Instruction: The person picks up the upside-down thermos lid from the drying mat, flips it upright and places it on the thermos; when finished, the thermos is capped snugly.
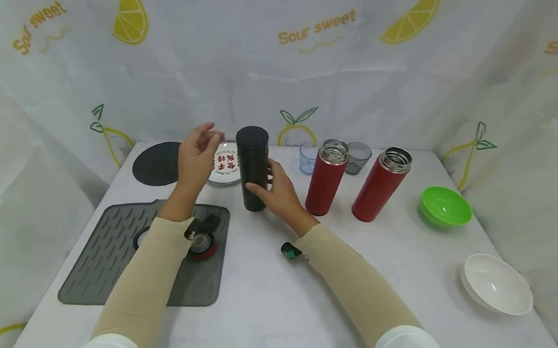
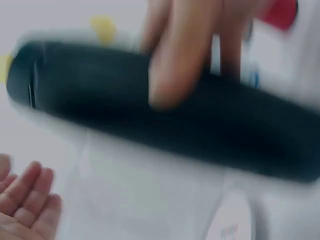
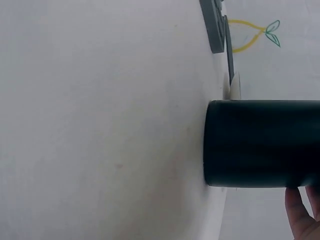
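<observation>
1. My right hand (image 1: 277, 190) curls its fingers and thumb round the lower half of a black thermos (image 1: 252, 167), which stands upright with its cap on, on the white table (image 1: 273, 315).
2. My left hand (image 1: 196, 154) hovers just left of the thermos top, fingers loosely bent, holding nothing.
3. Right behind the thermos lies a round plate with red characters (image 1: 224, 164), and left of that a black round mat (image 1: 158, 162).
4. To the right stand two red thermoses (image 1: 326, 182) without lids, with two small glasses (image 1: 308, 155) behind them.
5. Further right sit a green bowl (image 1: 446, 207) and a white bowl (image 1: 496, 284).
6. Under my left forearm lies a grey ribbed mat (image 1: 110, 259).
</observation>
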Available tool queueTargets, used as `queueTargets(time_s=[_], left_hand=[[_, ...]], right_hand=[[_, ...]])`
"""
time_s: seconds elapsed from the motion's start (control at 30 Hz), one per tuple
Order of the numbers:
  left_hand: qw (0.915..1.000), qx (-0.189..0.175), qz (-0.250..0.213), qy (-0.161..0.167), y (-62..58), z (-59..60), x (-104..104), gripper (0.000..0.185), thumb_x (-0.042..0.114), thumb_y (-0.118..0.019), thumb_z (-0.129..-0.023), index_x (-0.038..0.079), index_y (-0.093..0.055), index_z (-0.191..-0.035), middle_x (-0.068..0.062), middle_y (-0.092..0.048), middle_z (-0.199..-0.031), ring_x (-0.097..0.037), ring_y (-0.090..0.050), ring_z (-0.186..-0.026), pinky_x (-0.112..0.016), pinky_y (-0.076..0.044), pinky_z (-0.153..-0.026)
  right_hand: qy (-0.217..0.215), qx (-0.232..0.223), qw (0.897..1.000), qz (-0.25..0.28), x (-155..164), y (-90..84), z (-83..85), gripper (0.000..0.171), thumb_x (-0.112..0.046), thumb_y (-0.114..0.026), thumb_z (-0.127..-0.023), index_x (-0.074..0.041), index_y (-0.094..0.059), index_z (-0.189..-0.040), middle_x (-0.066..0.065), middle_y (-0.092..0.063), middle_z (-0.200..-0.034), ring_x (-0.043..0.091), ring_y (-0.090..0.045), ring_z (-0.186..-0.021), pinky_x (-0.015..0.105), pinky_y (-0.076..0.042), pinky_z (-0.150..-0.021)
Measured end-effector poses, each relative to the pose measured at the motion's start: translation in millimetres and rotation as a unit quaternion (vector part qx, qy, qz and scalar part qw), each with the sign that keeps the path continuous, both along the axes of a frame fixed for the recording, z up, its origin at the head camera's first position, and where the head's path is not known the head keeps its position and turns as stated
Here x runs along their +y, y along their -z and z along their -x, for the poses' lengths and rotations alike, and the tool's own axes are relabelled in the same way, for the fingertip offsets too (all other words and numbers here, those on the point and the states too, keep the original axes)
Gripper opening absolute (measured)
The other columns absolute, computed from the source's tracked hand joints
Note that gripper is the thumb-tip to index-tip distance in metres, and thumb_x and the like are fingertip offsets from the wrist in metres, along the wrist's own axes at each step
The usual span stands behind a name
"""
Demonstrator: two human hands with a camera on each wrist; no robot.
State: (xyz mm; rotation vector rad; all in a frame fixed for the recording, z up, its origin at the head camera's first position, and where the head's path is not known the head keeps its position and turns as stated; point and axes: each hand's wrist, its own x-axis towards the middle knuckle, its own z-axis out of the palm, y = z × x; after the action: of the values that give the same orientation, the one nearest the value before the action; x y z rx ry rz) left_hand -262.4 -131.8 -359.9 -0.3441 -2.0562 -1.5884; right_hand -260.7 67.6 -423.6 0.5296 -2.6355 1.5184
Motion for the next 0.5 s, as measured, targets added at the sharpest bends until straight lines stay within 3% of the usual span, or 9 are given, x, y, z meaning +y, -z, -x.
queueTargets(time_s=[0.07, 0.17, 0.27, 0.33, 0.4, 0.5], left_hand=[[0.9997, -0.015, 0.005, 0.018, -4.2, -10.2, 16, 0.047, 0.024, -0.057, -0.100, 0.006, -0.047, -0.142, -0.012, -0.062, -0.125, -0.018, -0.059, -0.114, -0.024, -0.046, -0.087], [0.9974, -0.057, 0.029, 0.033, -11.8, -19.3, 42, 0.072, 0.040, -0.065, -0.093, 0.012, -0.034, -0.151, -0.012, -0.053, -0.138, -0.020, -0.049, -0.127, -0.036, -0.041, -0.102], [0.9935, -0.102, 0.052, -0.001, -15.1, -15.2, 59, 0.100, 0.055, -0.075, -0.077, 0.022, -0.022, -0.155, -0.012, -0.046, -0.144, -0.024, -0.043, -0.132, -0.049, -0.037, -0.104], [0.9916, -0.118, 0.052, -0.011, -14.0, -6.8, 63, 0.105, 0.059, -0.078, -0.071, 0.028, -0.021, -0.155, -0.013, -0.047, -0.142, -0.027, -0.046, -0.128, -0.051, -0.040, -0.100], [0.9922, -0.115, 0.048, -0.004, -12.0, 0.1, 61, 0.105, 0.059, -0.079, -0.070, 0.028, -0.024, -0.154, -0.013, -0.049, -0.138, -0.026, -0.048, -0.124, -0.049, -0.041, -0.099], [0.9958, -0.074, 0.045, 0.028, -6.6, 5.6, 51, 0.103, 0.049, -0.083, -0.072, 0.022, -0.027, -0.153, -0.009, -0.052, -0.137, -0.019, -0.049, -0.125, -0.040, -0.040, -0.103]], right_hand=[[0.001, 0.010, 1.000, -0.007, 2, -0.2, -0.4, 0.083, -0.045, -0.072, -0.087, -0.013, -0.029, -0.150, 0.005, -0.045, -0.142, 0.019, -0.050, -0.123, 0.034, -0.046, -0.097], [-0.005, 0.035, 0.999, -0.012, 2, -0.9, 0.5, 0.080, -0.043, -0.071, -0.088, -0.013, -0.029, -0.149, 0.006, -0.044, -0.140, 0.019, -0.048, -0.125, 0.034, -0.046, -0.098], [-0.012, 0.055, 0.998, -0.017, 0, -1.3, 2.0, 0.078, -0.041, -0.071, -0.089, -0.014, -0.029, -0.150, 0.006, -0.044, -0.139, 0.020, -0.048, -0.124, 0.034, -0.046, -0.098], [-0.015, 0.061, 0.998, -0.017, -1, -1.0, 2.4, 0.077, -0.039, -0.071, -0.089, -0.015, -0.030, -0.150, 0.005, -0.044, -0.139, 0.020, -0.048, -0.124, 0.034, -0.046, -0.098], [-0.016, 0.061, 0.998, -0.016, -2, -0.2, 2.1, 0.077, -0.039, -0.071, -0.089, -0.015, -0.030, -0.150, 0.005, -0.045, -0.140, 0.020, -0.048, -0.124, 0.034, -0.046, -0.097], [-0.016, 0.054, 0.998, -0.018, 1, 0.8, 0.0, 0.077, -0.042, -0.070, -0.089, -0.014, -0.031, -0.149, 0.005, -0.044, -0.141, 0.019, -0.048, -0.125, 0.033, -0.047, -0.097]])
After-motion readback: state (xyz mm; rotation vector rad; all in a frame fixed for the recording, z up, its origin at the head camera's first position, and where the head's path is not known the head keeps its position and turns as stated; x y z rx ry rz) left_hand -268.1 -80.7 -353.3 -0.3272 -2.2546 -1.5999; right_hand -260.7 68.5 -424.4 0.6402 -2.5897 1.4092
